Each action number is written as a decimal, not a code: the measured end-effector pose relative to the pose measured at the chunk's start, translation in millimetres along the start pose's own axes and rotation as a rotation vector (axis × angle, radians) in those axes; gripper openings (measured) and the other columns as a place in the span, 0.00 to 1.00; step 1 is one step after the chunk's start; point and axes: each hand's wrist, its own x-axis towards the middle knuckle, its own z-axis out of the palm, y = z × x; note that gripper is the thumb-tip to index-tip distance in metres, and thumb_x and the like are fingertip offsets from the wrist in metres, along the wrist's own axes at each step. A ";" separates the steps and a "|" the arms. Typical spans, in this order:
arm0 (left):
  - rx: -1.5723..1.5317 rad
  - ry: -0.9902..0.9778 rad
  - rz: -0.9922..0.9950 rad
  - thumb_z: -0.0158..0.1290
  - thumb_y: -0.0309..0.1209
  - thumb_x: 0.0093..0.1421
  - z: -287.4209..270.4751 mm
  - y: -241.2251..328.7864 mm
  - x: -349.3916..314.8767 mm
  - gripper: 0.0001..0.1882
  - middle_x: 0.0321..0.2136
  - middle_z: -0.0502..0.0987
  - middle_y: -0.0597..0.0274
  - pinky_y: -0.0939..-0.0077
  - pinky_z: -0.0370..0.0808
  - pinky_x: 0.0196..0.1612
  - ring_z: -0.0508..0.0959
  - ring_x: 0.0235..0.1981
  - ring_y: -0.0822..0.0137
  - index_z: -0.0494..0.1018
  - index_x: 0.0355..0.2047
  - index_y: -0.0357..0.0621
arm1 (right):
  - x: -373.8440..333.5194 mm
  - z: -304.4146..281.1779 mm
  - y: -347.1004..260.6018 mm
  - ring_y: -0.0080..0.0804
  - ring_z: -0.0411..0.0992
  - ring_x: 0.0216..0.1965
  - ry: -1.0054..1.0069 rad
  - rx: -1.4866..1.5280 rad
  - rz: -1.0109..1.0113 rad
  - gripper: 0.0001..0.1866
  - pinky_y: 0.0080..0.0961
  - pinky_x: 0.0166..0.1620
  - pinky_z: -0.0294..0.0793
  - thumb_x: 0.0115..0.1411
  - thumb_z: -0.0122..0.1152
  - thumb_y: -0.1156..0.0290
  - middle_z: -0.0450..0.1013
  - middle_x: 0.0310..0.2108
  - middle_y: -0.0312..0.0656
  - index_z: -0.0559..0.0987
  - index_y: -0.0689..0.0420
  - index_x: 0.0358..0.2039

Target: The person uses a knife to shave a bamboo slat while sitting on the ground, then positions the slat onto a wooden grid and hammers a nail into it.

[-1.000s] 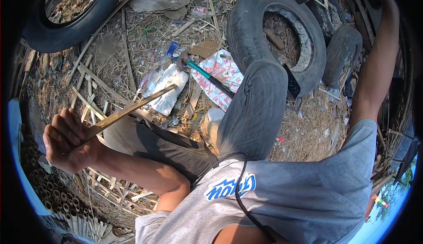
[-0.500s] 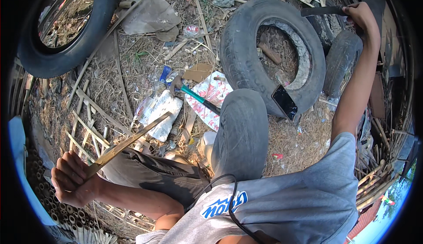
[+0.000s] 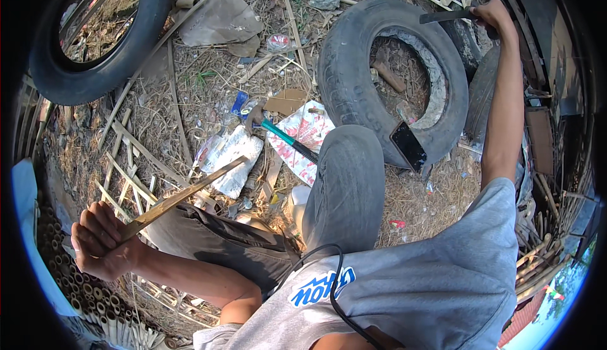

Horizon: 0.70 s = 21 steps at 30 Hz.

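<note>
My left hand (image 3: 101, 241) is closed round the lower end of a split bamboo strip (image 3: 184, 197), which slants up and to the right over my bent leg. At the upper right my right hand (image 3: 496, 18) grips a knife with a broad dark blade (image 3: 445, 16). The blade points left, above the far edge of a large tyre (image 3: 348, 78); its handle is mostly hidden by my fingers. The knife and the bamboo strip are far apart. A hammer (image 3: 288, 136) with a green and black handle lies on the ground beyond my knee.
A black phone (image 3: 408, 146) leans on the tyre's near side. Another tyre (image 3: 44, 65) stands at the upper left. Litter, a white packet (image 3: 232, 160) and bamboo slats (image 3: 136, 136) cover the ground. Cut bamboo tubes (image 3: 95, 299) are stacked at the lower left.
My right hand has moved slightly left with the knife, and the arm is straighter. My left hand and the bamboo strip have barely shifted.
</note>
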 end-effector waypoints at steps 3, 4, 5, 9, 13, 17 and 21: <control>-0.013 -0.023 0.030 0.46 0.42 0.62 4.2 3.2 0.7 0.20 0.10 0.55 0.71 0.80 0.52 0.22 0.55 0.14 0.76 0.55 0.15 0.54 | -21.6 -40.5 -12.8 0.26 0.68 0.13 -0.001 0.008 -0.014 0.19 0.31 0.20 0.66 0.57 0.69 0.59 0.77 0.17 0.43 0.84 0.66 0.24; 0.021 0.015 0.053 0.46 0.42 0.62 10.9 3.1 -2.1 0.21 0.10 0.54 0.72 0.80 0.52 0.21 0.55 0.14 0.77 0.55 0.15 0.54 | -17.2 -32.4 -16.2 0.27 0.70 0.14 -0.026 -0.015 0.031 0.19 0.32 0.21 0.68 0.57 0.69 0.59 0.77 0.17 0.43 0.84 0.66 0.25; 0.013 0.011 0.064 0.46 0.42 0.62 12.1 3.0 -3.4 0.21 0.10 0.54 0.72 0.80 0.52 0.21 0.55 0.14 0.77 0.55 0.15 0.54 | -13.8 -19.7 -17.7 0.28 0.71 0.15 -0.042 -0.038 0.083 0.19 0.33 0.22 0.69 0.57 0.69 0.59 0.78 0.18 0.43 0.84 0.67 0.26; -0.073 -0.067 0.004 0.47 0.42 0.61 22.6 -0.3 -10.2 0.23 0.09 0.53 0.72 0.81 0.51 0.21 0.53 0.13 0.77 0.52 0.13 0.55 | 5.5 37.6 -28.1 0.44 0.81 0.26 -0.013 -0.067 0.109 0.12 0.36 0.35 0.78 0.49 0.57 0.69 0.80 0.22 0.51 0.85 0.61 0.25; -0.006 0.034 0.039 0.46 0.41 0.61 20.1 -3.4 -13.4 0.23 0.09 0.53 0.71 0.81 0.52 0.21 0.52 0.12 0.76 0.51 0.13 0.56 | 22.6 43.5 -35.9 0.44 0.80 0.24 0.012 -0.153 -0.049 0.12 0.38 0.31 0.78 0.46 0.59 0.67 0.78 0.18 0.49 0.82 0.61 0.14; -0.040 -0.014 0.003 0.46 0.41 0.62 10.2 6.5 -9.9 0.23 0.09 0.53 0.71 0.79 0.53 0.21 0.52 0.12 0.76 0.51 0.12 0.56 | 28.6 6.3 -49.2 0.31 0.76 0.19 -0.073 -0.140 -0.074 0.19 0.36 0.28 0.73 0.54 0.69 0.62 0.78 0.21 0.50 0.82 0.70 0.26; -0.027 -0.089 -0.006 0.47 0.42 0.62 8.8 12.6 -10.6 0.24 0.09 0.56 0.70 0.78 0.54 0.22 0.55 0.13 0.76 0.52 0.12 0.56 | 18.7 -20.7 -61.2 0.28 0.66 0.17 -0.160 -0.012 -0.021 0.19 0.35 0.24 0.65 0.60 0.65 0.60 0.71 0.18 0.37 0.80 0.67 0.26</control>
